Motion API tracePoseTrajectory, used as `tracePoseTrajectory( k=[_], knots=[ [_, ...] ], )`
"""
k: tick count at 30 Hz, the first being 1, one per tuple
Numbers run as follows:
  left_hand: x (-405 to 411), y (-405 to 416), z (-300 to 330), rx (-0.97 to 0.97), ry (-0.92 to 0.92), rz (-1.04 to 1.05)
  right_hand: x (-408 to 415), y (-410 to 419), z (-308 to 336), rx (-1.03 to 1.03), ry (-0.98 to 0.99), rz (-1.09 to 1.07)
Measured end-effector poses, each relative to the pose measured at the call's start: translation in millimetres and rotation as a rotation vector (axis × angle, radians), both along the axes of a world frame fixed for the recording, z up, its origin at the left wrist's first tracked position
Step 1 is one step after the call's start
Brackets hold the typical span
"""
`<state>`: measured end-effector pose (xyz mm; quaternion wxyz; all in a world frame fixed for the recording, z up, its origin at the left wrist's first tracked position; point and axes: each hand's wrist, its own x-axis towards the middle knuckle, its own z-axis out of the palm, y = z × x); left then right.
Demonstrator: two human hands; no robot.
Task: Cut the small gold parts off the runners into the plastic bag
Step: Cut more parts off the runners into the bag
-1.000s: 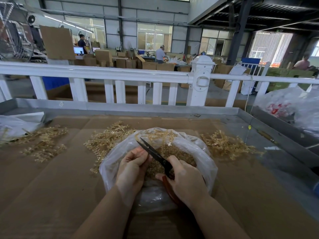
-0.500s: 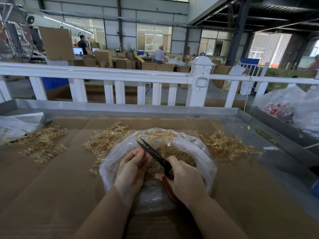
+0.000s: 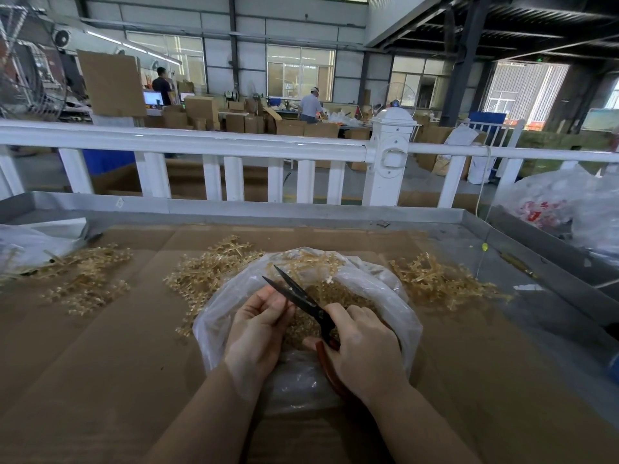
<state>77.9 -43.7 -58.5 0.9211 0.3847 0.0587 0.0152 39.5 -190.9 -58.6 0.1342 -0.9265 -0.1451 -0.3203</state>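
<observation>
A clear plastic bag (image 3: 398, 316) sits open on the cardboard-covered table, with a heap of small gold parts (image 3: 338, 296) inside. My right hand (image 3: 365, 346) grips black scissors (image 3: 294, 293) with red handles; their blades are slightly parted and point up-left over the bag. My left hand (image 3: 258, 326) is curled over the bag's left side, its fingers at the blades; what it pinches is hidden. Gold runners lie in piles at left (image 3: 83, 279), behind the bag (image 3: 214, 269) and at right (image 3: 435, 283).
The table has a raised metal rim (image 3: 234, 207), with a white fence (image 3: 201, 142) behind it. Plastic bags lie at far left (image 3: 30, 242) and on the right (image 3: 562, 209). People work among cardboard boxes in the distance.
The scissor blades have opened slightly. Both hands stay in nearly the same spot over the bag.
</observation>
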Motion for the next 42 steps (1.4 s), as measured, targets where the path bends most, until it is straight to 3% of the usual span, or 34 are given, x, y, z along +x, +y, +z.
tracePoseTrajectory(
  k=[9, 26, 42],
  knots=[
    [-2.4, -0.6, 0.8, 0.025, -0.041, -0.013, 3.5, -0.6, -1.3, 0.050, 0.070, 0.121],
    [-4.7, -2.4, 4.6, -0.065, 0.006, 0.025, -0.2, -2.0, -5.6, 0.160, 0.022, -0.017],
    [-0.7, 2.1, 1.2, -0.041, 0.014, -0.036, 2.9, -0.1, -8.8, 0.099, 0.038, -0.016]
  ],
)
